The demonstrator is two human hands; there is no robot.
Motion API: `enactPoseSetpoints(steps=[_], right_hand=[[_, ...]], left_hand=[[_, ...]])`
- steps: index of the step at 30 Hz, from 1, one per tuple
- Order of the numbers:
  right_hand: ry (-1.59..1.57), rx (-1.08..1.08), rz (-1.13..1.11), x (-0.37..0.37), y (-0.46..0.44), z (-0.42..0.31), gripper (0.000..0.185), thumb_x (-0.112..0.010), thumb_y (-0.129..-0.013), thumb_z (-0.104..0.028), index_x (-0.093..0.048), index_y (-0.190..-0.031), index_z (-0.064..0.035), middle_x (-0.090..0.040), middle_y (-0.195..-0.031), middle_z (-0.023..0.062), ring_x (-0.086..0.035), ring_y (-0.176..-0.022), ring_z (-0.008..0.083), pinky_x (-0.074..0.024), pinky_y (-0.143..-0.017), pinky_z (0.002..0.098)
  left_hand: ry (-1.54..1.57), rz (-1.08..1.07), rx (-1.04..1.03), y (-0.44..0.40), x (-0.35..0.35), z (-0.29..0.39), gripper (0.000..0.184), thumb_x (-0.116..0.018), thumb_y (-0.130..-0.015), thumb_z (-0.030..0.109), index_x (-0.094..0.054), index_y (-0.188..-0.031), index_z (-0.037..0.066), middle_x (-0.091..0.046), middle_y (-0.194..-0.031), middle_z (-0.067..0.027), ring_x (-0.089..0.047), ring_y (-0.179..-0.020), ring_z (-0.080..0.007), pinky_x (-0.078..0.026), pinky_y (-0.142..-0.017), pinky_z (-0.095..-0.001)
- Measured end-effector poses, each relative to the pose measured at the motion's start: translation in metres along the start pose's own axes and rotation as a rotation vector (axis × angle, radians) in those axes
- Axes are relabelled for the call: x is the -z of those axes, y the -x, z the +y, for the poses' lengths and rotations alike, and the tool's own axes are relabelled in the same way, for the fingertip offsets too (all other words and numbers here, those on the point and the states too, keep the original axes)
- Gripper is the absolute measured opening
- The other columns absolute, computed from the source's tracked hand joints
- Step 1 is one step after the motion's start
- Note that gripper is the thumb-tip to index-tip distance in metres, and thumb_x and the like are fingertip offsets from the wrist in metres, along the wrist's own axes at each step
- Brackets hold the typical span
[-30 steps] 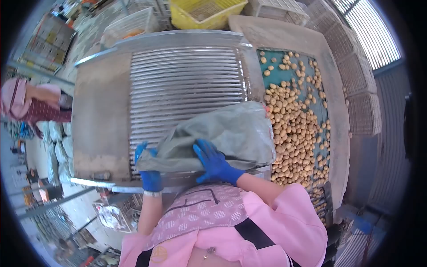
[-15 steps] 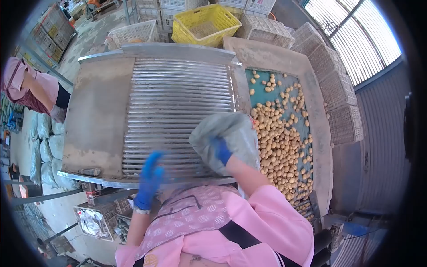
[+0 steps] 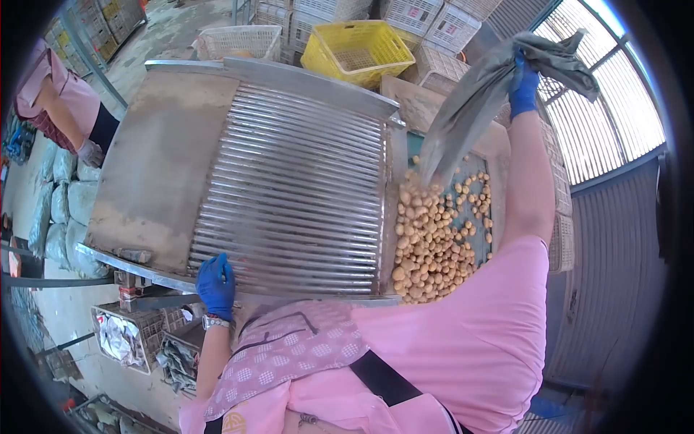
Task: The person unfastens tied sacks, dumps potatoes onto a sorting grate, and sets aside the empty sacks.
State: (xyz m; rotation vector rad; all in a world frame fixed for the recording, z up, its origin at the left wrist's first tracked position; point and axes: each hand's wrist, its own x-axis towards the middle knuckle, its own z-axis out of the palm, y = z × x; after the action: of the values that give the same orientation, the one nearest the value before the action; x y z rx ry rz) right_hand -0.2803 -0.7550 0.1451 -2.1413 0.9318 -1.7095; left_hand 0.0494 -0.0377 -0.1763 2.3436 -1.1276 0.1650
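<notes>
My right hand (image 3: 523, 88), in a blue glove, is raised high at the right and closed around the bottom end of a grey-green sack (image 3: 473, 105). The sack hangs down slantwise, its lower end over a heap of small potatoes (image 3: 434, 246). Potatoes near that end are smeared by motion. My left hand (image 3: 215, 284), also blue-gloved, is at the front edge of the roller table (image 3: 289, 195). Its fingers are curled in, and I see nothing in them.
Beyond the rollers stand a yellow crate (image 3: 358, 54) and a white crate (image 3: 242, 45). Filled sacks (image 3: 69, 195) are stacked at the left, near another person (image 3: 72, 94). A crate with crumpled silvery material (image 3: 119, 336) sits below the table's left front.
My right hand has swung up and to the right with the sack, which was standing on the table edge and now hangs over the potatoes. My left hand has come left and curled in.
</notes>
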Motion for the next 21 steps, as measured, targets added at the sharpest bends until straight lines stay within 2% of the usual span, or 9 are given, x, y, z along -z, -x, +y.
enactPoseSetpoints(steps=[4, 6, 11, 14, 15, 17, 18, 20, 21], right_hand=[[0.092, 0.282, -0.130, 0.011, 0.041, -0.036, 0.038, -0.065, -0.095, -0.021, -0.060, -0.127, 0.0000, -0.061, -0.126, 0.0133, -0.057, -0.113, 0.0227, -0.0457, -0.098, 0.0367], [-0.027, 0.130, -0.195, -0.010, 0.110, 0.009, 0.035, -0.066, -0.093, -0.010, -0.057, -0.124, 0.0030, -0.060, -0.119, 0.0100, -0.056, -0.106, 0.0193, -0.0499, -0.090, 0.0334], [-1.053, -0.948, -0.082, -0.135, 0.383, -0.051, 0.017, -0.061, -0.097, -0.024, -0.064, -0.110, -0.0136, -0.061, -0.098, -0.0029, -0.056, -0.090, 0.0092, -0.0495, -0.079, 0.0269], [-2.001, -1.444, -0.440, -0.201, 0.542, -0.103, 0.025, -0.057, -0.099, -0.030, -0.061, -0.121, -0.0197, -0.064, -0.113, -0.0030, -0.059, -0.105, 0.0136, -0.0471, -0.098, 0.0311], [-1.874, -1.539, -0.338, -0.204, 0.564, -0.169, 0.025, -0.055, -0.100, -0.029, -0.061, -0.120, -0.0161, -0.064, -0.115, -0.0002, -0.059, -0.108, 0.0162, -0.0477, -0.098, 0.0335], [-1.978, -1.777, -0.477, -0.193, 0.609, -0.236, 0.034, -0.056, -0.098, -0.032, -0.058, -0.123, -0.0098, -0.061, -0.120, 0.0049, -0.058, -0.111, 0.0198, -0.0464, -0.101, 0.0362], [-2.067, -1.870, -0.597, -0.185, 0.631, -0.256, 0.041, -0.057, -0.096, -0.035, -0.056, -0.126, -0.0080, -0.059, -0.123, 0.0078, -0.057, -0.113, 0.0215, -0.0455, -0.102, 0.0372], [-2.225, -2.044, -0.931, -0.202, 0.639, -0.300, 0.056, -0.060, -0.092, -0.042, -0.052, -0.132, -0.0043, -0.056, -0.130, 0.0137, -0.055, -0.117, 0.0250, -0.0436, -0.106, 0.0393], [-2.115, -1.867, -1.129, -0.188, 0.601, -0.332, 0.058, -0.060, -0.092, -0.044, -0.051, -0.133, -0.0039, -0.056, -0.128, 0.0139, -0.056, -0.115, 0.0259, -0.0449, -0.103, 0.0400]], left_hand=[[0.022, 0.005, -0.004, 0.001, 0.001, -0.001, 0.025, -0.059, -0.091, 0.017, -0.069, -0.111, 0.007, -0.070, -0.105, -0.0148, -0.065, -0.097, -0.0343, -0.048, -0.093, -0.0451], [0.007, -0.003, -0.022, 0.001, 0.003, 0.001, 0.025, -0.059, -0.091, 0.018, -0.069, -0.111, 0.007, -0.070, -0.105, -0.0142, -0.065, -0.097, -0.0338, -0.049, -0.093, -0.0448], [0.049, -0.019, -0.015, 0.003, 0.006, 0.000, 0.025, -0.058, -0.092, 0.019, -0.070, -0.110, 0.008, -0.070, -0.104, -0.0142, -0.065, -0.096, -0.0335, -0.049, -0.091, -0.0441], [0.348, -0.163, 0.182, 0.017, -0.024, -0.019, 0.041, -0.061, -0.095, 0.028, -0.061, -0.130, 0.008, -0.066, -0.120, -0.0128, -0.064, -0.107, -0.0287, -0.048, -0.096, -0.0426], [0.884, -0.167, 0.295, 0.026, -0.039, -0.015, 0.051, -0.061, -0.096, 0.032, -0.050, -0.140, 0.007, -0.058, -0.132, -0.0126, -0.059, -0.115, -0.0264, -0.046, -0.100, -0.0408], [1.136, -0.161, 0.254, 0.043, -0.062, 0.003, 0.072, -0.064, -0.096, 0.038, -0.032, -0.152, 0.005, -0.043, -0.148, -0.0122, -0.051, -0.127, -0.0230, -0.043, -0.105, -0.0371], [0.832, -0.160, 0.157, 0.047, -0.065, 0.011, 0.080, -0.065, -0.095, 0.040, -0.025, -0.155, 0.004, -0.036, -0.152, -0.0120, -0.048, -0.130, -0.0219, -0.041, -0.107, -0.0353], [1.182, -0.095, 0.400, 0.043, -0.030, 0.047, 0.076, -0.067, -0.095, 0.035, -0.028, -0.153, 0.005, -0.042, -0.148, -0.0125, -0.041, -0.136, -0.0210, -0.038, -0.112, -0.0357], [1.355, -0.121, 0.513, 0.036, -0.018, 0.055, 0.078, -0.070, -0.092, 0.037, -0.032, -0.150, 0.003, -0.046, -0.143, -0.0121, -0.045, -0.130, -0.0200, -0.039, -0.110, -0.0337]])
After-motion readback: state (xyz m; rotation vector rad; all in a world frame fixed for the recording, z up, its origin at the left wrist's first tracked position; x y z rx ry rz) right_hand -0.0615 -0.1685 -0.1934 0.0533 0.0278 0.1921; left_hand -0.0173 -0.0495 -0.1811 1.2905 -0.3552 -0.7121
